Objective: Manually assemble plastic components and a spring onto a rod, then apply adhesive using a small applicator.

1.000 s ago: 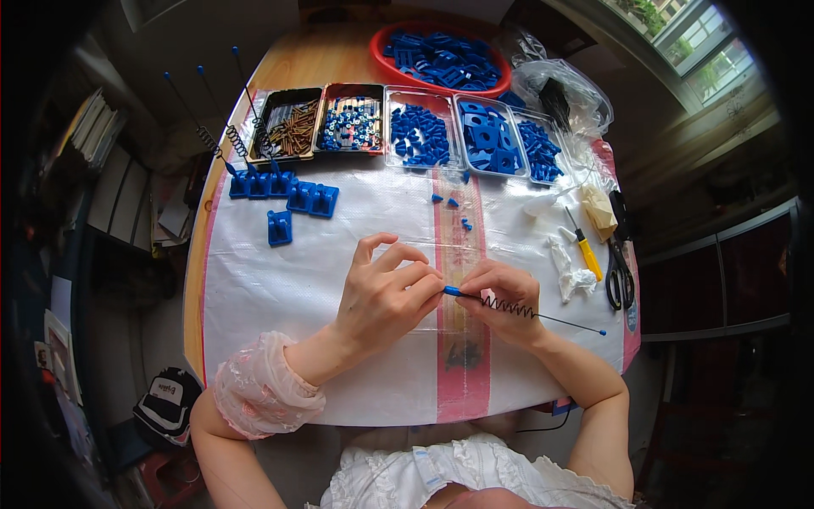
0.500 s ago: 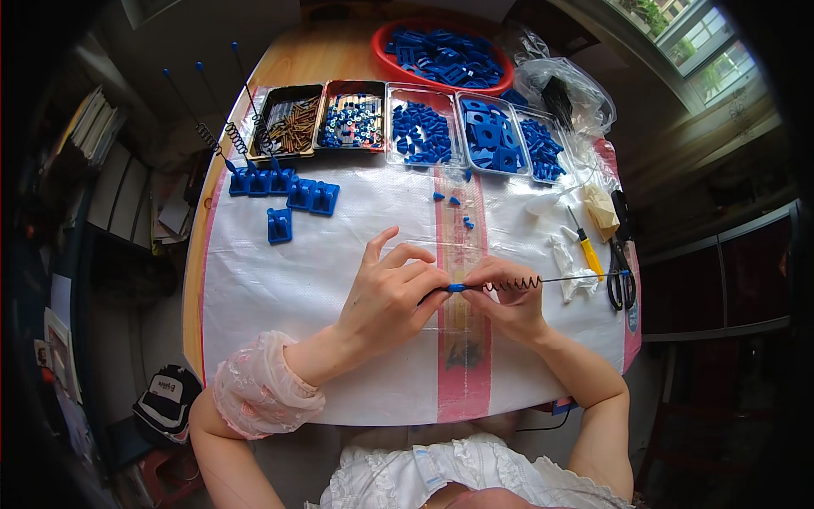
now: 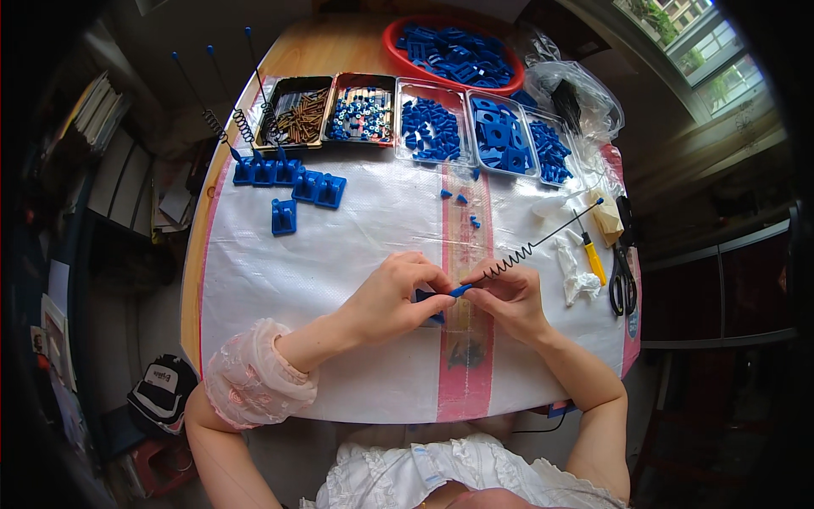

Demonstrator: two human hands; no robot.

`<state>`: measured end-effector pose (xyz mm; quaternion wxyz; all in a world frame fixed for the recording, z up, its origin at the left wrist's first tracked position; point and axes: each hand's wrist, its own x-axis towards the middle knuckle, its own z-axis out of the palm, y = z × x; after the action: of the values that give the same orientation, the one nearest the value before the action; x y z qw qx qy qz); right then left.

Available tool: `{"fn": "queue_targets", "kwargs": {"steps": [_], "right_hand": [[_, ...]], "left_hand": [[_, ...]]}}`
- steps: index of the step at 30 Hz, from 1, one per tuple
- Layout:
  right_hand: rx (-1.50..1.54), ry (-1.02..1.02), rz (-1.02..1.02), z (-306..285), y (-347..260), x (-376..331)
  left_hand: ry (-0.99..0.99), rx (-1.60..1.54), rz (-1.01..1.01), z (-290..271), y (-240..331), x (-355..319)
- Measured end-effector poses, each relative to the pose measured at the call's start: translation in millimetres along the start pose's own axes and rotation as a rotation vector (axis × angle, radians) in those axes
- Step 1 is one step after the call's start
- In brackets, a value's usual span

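My left hand (image 3: 394, 293) pinches a small blue plastic block (image 3: 426, 299) at the middle of the white woven sheet (image 3: 339, 246). My right hand (image 3: 509, 297) grips the blue lower end of a thin black rod with a coiled spring (image 3: 530, 248), its blue tip (image 3: 599, 202) pointing up and to the right. The rod's blue end (image 3: 462, 290) meets the block between my two hands. Both hands have their fingers closed on these parts.
Several trays (image 3: 424, 127) of screws, washers and blue parts line the far edge, with a red bowl (image 3: 454, 55) behind. Finished blue blocks with spring rods (image 3: 271, 170) stand at the far left. Scissors (image 3: 623, 276), a yellow-handled tool (image 3: 593, 263) and white scraps lie right.
The spring rod has swung from lying level to the right to pointing up and right. My hands have closed in on each other around the blue block.
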<state>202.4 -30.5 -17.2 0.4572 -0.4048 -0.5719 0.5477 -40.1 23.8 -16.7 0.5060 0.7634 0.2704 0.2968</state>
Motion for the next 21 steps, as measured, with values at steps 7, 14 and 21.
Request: {"fn": "queue_targets", "kwargs": {"steps": [7,14,21], "right_hand": [[-0.003,0.010,0.025,0.5,2.2,-0.8],[-0.025,0.018,-0.028,1.4,1.9,-0.1],[-0.020,0.050,-0.018,3.3,2.1,-0.1]], "left_hand": [[0.003,0.019,-0.007,-0.3,4.0,-0.3],[0.128,0.114,-0.012,9.0,9.1,-4.4],[0.227,0.224,0.065,13.5,9.5,-6.7]]}}
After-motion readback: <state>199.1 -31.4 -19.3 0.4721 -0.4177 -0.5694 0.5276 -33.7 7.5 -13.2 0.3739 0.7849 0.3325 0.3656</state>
